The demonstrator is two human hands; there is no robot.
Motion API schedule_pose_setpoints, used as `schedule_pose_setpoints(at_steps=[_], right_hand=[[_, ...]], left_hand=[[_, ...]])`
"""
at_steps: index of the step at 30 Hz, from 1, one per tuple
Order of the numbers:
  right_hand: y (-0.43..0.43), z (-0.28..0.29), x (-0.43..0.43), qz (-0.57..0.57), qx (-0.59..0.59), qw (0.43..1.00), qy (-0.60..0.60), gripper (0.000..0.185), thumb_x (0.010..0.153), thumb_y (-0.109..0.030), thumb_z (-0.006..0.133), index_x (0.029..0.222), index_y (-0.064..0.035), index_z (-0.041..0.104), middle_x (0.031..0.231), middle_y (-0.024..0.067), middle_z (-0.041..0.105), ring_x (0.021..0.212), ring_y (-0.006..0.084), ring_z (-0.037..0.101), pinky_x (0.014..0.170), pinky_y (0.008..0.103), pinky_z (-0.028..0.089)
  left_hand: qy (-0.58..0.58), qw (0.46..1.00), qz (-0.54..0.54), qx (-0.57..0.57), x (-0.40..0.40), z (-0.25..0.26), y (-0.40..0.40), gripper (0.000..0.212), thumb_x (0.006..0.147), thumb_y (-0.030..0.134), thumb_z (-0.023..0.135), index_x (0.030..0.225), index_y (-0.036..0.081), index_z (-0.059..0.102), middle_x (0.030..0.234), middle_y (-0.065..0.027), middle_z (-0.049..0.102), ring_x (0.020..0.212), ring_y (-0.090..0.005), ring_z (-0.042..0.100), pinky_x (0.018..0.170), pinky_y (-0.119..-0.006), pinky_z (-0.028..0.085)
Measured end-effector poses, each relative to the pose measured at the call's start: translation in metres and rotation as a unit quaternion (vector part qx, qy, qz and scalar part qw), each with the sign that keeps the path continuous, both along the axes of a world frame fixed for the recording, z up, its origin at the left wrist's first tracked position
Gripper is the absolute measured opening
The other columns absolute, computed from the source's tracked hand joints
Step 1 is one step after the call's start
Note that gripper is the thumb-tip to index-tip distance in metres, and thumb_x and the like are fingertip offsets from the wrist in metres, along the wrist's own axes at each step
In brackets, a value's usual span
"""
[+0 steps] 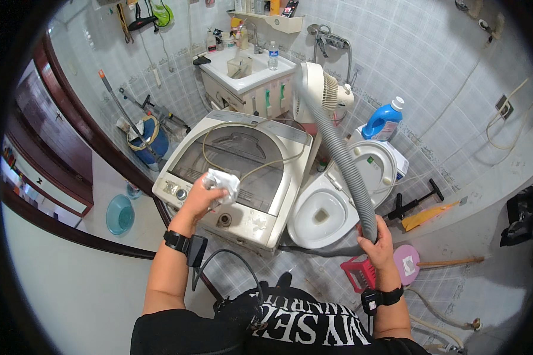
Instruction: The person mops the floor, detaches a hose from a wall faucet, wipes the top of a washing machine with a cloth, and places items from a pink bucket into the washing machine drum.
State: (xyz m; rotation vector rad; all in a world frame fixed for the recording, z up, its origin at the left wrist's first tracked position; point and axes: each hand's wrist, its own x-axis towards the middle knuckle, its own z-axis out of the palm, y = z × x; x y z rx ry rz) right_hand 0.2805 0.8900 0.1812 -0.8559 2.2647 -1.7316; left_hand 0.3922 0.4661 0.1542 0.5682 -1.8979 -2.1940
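Note:
In my left hand [203, 198] is a crumpled white-and-silver wad [223, 184], perhaps a wipe or a wrapper, raised above the front part of a top-loading washing machine [253, 228]. My right hand [379, 246] grips the lower end of a grey corrugated drain hose [344, 159]. From there the hose rises in front of the toilet [302, 226] toward the white fan [322, 91], where its upper end blurs. The machine's tinted lid [248, 155] is down, with a beige cord [204, 144] looped over it.
A washbasin [266, 77] stands behind the machine. Left of it is a blue bucket [153, 140] with mop handles. To the right are a blue detergent bottle [384, 120], a red plastic stool or basket [359, 273] and a pink round object [406, 265]. A dark hose [324, 252] crosses the floor.

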Motion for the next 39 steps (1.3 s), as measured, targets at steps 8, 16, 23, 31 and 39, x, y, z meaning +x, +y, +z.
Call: schedule_pose_setpoints(at_steps=[8, 16, 23, 31, 39], right_hand=[[-0.023, -0.025, -0.021, 0.034, 0.038, 0.991, -0.121, 0.043, 0.078, -0.011, 0.066, 0.116, -0.0001, 0.048, 0.103, 0.0059, 0.055, 0.098, 0.0137, 0.049, 0.088, 0.0269, 0.038], [-0.043, -0.041, -0.028, 0.050, 0.015, 0.977, -0.208, 0.044, 0.075, -0.008, 0.067, 0.114, -0.0012, 0.047, 0.097, 0.0055, 0.055, 0.096, 0.0124, 0.051, 0.086, 0.0273, 0.040], [-0.081, -0.029, -0.027, 0.099, -0.067, 0.959, -0.257, 0.046, 0.071, 0.003, 0.060, 0.113, -0.0019, 0.041, 0.105, 0.0111, 0.056, 0.099, 0.0226, 0.059, 0.086, 0.0347, 0.046], [-0.201, -0.023, -0.066, 0.196, -0.045, 0.913, -0.355, 0.059, 0.077, 0.001, 0.060, 0.128, -0.0053, 0.033, 0.127, 0.0093, 0.042, 0.119, 0.0235, 0.048, 0.093, 0.0342, 0.042], [-0.304, -0.056, -0.100, 0.153, 0.052, 0.921, -0.354, 0.039, 0.079, -0.018, 0.066, 0.111, -0.0045, 0.048, 0.099, 0.0051, 0.054, 0.080, 0.0133, 0.053, 0.076, 0.0272, 0.044]], left_hand=[[0.026, 0.998, 0.058, 0.017, -0.040, 0.006, -0.039, 0.029, 0.070, 0.002, 0.061, 0.099, 0.002, 0.059, 0.089, -0.0048, 0.063, 0.080, -0.0156, 0.059, 0.072, -0.029, 0.046], [-0.033, 0.993, 0.099, -0.058, -0.093, -0.026, -0.145, 0.031, 0.068, 0.002, 0.057, 0.098, 0.004, 0.058, 0.088, -0.0021, 0.062, 0.080, -0.0161, 0.057, 0.073, -0.028, 0.043], [-0.148, 0.985, -0.058, -0.061, -0.142, -0.044, -0.191, 0.033, 0.067, 0.007, 0.063, 0.100, 0.007, 0.059, 0.092, -0.0016, 0.061, 0.089, -0.0182, 0.055, 0.079, -0.031, 0.039], [-0.109, 0.948, -0.278, 0.112, -0.114, -0.013, -0.186, 0.055, 0.060, 0.009, 0.075, 0.111, 0.001, 0.056, 0.093, -0.0067, 0.063, 0.081, -0.0163, 0.062, 0.072, -0.028, 0.051], [-0.135, 0.878, -0.418, 0.191, -0.075, -0.004, -0.115, 0.062, 0.067, 0.001, 0.066, 0.126, 0.000, 0.046, 0.109, -0.0103, 0.060, 0.099, -0.0189, 0.058, 0.089, -0.031, 0.044]])
